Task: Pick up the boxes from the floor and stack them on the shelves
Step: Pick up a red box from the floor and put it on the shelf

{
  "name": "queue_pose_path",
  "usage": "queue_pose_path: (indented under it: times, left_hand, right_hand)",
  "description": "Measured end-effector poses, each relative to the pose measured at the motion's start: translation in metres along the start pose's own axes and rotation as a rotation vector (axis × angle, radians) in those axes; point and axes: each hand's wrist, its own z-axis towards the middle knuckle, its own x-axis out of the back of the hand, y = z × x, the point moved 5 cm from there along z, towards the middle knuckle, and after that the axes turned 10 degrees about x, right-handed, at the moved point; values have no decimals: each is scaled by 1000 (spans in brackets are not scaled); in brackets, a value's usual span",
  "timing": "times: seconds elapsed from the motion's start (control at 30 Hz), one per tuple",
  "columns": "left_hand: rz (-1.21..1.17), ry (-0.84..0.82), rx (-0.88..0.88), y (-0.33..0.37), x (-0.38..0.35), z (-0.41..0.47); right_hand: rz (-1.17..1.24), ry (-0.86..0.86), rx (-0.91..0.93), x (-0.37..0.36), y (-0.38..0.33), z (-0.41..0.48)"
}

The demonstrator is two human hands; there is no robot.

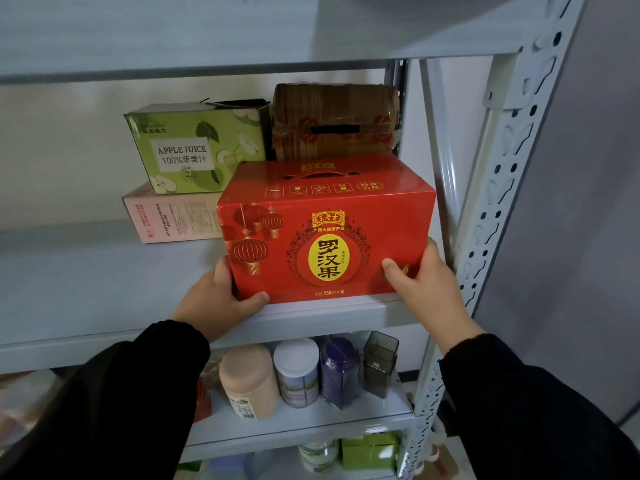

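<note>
Grey steel shelving unit [86, 289] fills frame; perforated upright [491, 202] at 3 o'clock. Pale back wall [52, 150] at 9, grey side wall [588, 237] past upright. Light dim, flat.

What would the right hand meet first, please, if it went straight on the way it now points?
Likely the brown cardboard box at the back: the right hand, gripping the red box at its right end, points into the shelf towards it. Depth is unclear.

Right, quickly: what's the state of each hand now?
Left hand: grips the red box at its lower left corner.
Right hand: grips its lower right corner.
</note>
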Motion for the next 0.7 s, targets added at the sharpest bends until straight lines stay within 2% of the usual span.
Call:
queue_pose_path:
  times: [0.7]
  left_hand:
    - [122, 16, -41, 6, 0, -4]
  right_hand:
    - [-34, -5, -1, 0, -2, 2]
